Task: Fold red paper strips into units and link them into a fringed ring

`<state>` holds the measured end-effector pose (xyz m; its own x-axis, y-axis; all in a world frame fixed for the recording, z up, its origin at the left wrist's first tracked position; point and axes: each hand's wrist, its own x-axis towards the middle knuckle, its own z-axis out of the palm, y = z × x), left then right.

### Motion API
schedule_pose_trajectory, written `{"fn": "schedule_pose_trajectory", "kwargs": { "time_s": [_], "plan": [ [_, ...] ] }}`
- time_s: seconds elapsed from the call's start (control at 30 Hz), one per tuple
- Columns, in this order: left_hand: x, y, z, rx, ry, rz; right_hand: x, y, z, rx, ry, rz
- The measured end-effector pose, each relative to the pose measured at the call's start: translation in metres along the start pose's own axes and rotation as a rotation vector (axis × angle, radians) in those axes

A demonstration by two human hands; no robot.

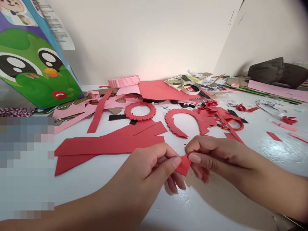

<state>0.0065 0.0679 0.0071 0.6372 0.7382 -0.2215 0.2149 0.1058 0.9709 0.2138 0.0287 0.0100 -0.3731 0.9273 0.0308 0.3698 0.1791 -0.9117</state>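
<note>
Between my two hands is a small folded piece of red paper, held up over the white table. My left hand pinches its left side between thumb and fingers. On the other side, the thumb and forefinger of my right hand grip the upper right corner. Just beyond them lies a curved, open red pleated paper arc. A closed red pleated paper ring rests farther left. Long red paper strips are stacked behind my left wrist.
A green cartoon-bird box stands at the back left. Tape rolls sit on papers at the back. Red-handled scissors lie among red scraps at right. Pink strips lie at left, and a dark pouch sits at far right.
</note>
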Motion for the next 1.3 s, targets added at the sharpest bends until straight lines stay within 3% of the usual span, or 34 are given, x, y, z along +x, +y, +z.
{"fn": "schedule_pose_trajectory", "kwargs": {
  "time_s": [0.23,0.33,0.6,0.8,1.0,1.17,1.3],
  "plan": [
    [-0.002,0.001,-0.001,0.054,0.032,-0.003,0.001,0.002,0.0,-0.131,0.014,0.027],
    [-0.001,0.001,-0.003,0.031,-0.008,-0.007,0.001,0.002,0.0,-0.161,0.039,0.002],
    [-0.002,0.001,-0.001,-0.069,-0.057,0.031,0.005,-0.004,0.003,0.093,-0.012,-0.042],
    [-0.003,-0.001,-0.001,0.05,-0.038,-0.011,0.002,-0.005,0.003,-0.261,0.121,-0.207],
    [-0.002,-0.001,-0.001,-0.034,-0.016,-0.013,-0.005,-0.004,0.003,-0.461,0.168,-0.388],
    [0.0,-0.002,-0.003,-0.109,-0.049,0.001,-0.009,-0.001,0.002,-0.541,0.183,-0.498],
    [0.001,0.001,-0.004,-0.153,-0.037,-0.022,-0.012,0.006,-0.001,-0.481,0.185,-0.494]
  ]
}}
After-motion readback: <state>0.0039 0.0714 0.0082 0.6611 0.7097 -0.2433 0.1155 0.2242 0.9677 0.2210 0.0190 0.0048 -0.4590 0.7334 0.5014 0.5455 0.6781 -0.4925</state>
